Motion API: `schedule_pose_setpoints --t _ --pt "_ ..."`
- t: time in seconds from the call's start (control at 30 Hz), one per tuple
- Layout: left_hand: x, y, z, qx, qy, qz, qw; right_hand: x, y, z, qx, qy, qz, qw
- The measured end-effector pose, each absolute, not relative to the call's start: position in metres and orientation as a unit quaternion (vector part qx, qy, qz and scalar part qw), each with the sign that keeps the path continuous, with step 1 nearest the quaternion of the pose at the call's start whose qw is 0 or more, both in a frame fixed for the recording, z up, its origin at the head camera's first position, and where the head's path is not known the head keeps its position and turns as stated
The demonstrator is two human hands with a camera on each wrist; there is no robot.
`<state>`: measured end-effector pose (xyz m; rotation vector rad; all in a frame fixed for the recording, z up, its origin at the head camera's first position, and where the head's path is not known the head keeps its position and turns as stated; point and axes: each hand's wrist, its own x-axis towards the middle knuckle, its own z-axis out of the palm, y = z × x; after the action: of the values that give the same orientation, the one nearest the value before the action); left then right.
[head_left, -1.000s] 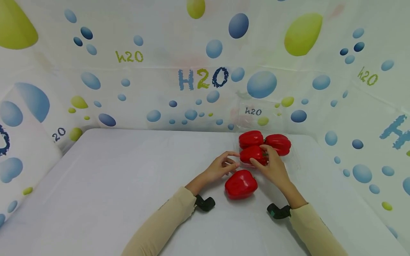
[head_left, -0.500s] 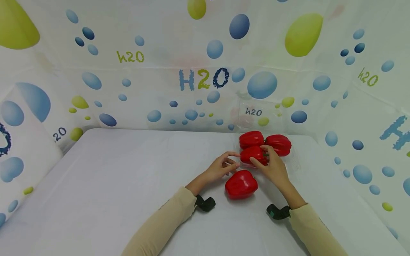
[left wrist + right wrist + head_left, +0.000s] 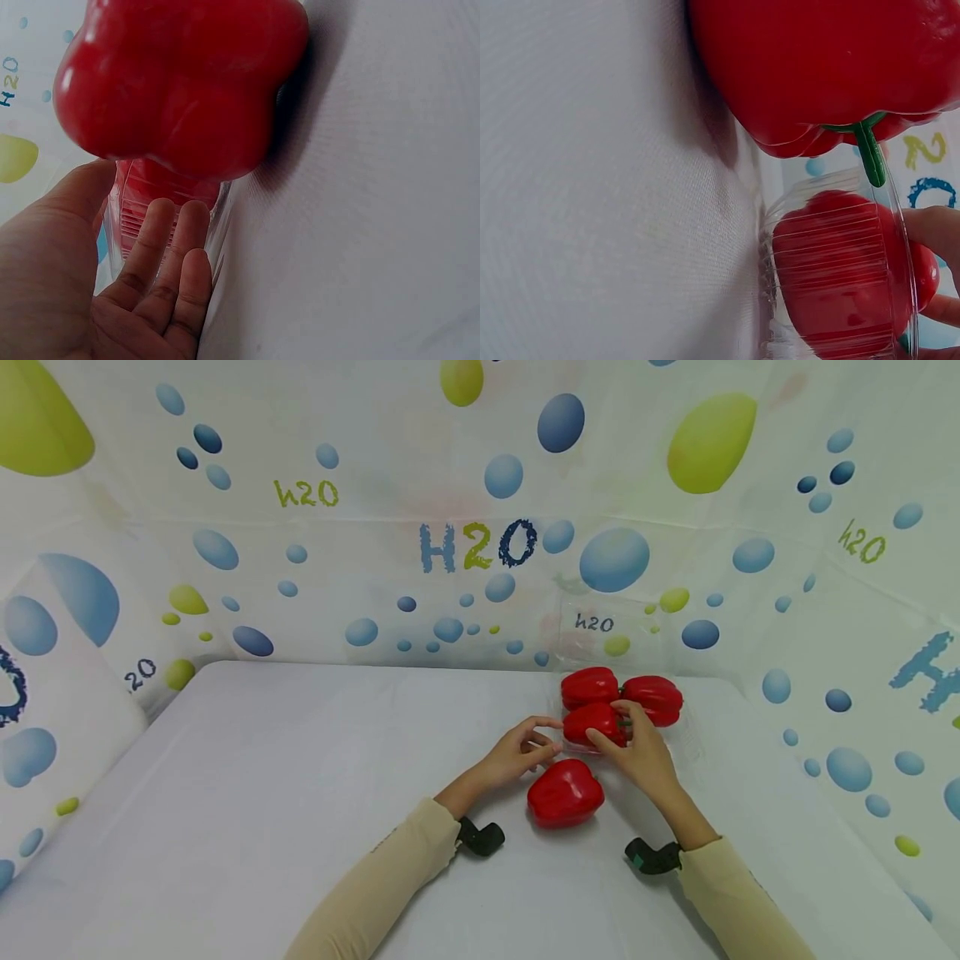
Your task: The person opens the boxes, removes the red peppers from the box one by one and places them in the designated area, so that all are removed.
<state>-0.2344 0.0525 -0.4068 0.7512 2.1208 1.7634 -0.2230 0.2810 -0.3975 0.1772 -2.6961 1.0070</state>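
Note:
Three red bell peppers sit in a clear ridged plastic container (image 3: 780,214) toward the back right: a front one (image 3: 581,724), a back-left one (image 3: 588,687) and a right one (image 3: 654,700). My right hand (image 3: 647,758) holds the front pepper at its stem end, thumb on the near side and fingers over the top. At the container's left side is my left hand (image 3: 513,755), fingers loosely bent and holding nothing; whether they touch the wall is unclear. Between the forearms a loose bell pepper (image 3: 565,793) lies on the table, its green stem (image 3: 871,154) showing in the right wrist view.
The container's transparent lid (image 3: 626,639) stands raised against the patterned backdrop (image 3: 375,460). A white cloth covers the table (image 3: 262,793). Dark wrist-camera mounts (image 3: 482,838) stick out inward from both sleeves.

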Motion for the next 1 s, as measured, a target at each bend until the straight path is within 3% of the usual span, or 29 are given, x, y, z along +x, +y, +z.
schedule_pose_setpoints --t 0.67,1.0 --pt "-0.2356 0.0522 -0.4074 0.262 0.736 0.609 0.138 -0.2241 0.2843 -0.3913 0.044 -0.907 0.404 0.111" --pt "-0.2375 0.0523 -0.4079 0.264 0.735 0.609 0.139 -0.224 0.2845 -0.3909 0.056 -0.894 0.421 0.143"
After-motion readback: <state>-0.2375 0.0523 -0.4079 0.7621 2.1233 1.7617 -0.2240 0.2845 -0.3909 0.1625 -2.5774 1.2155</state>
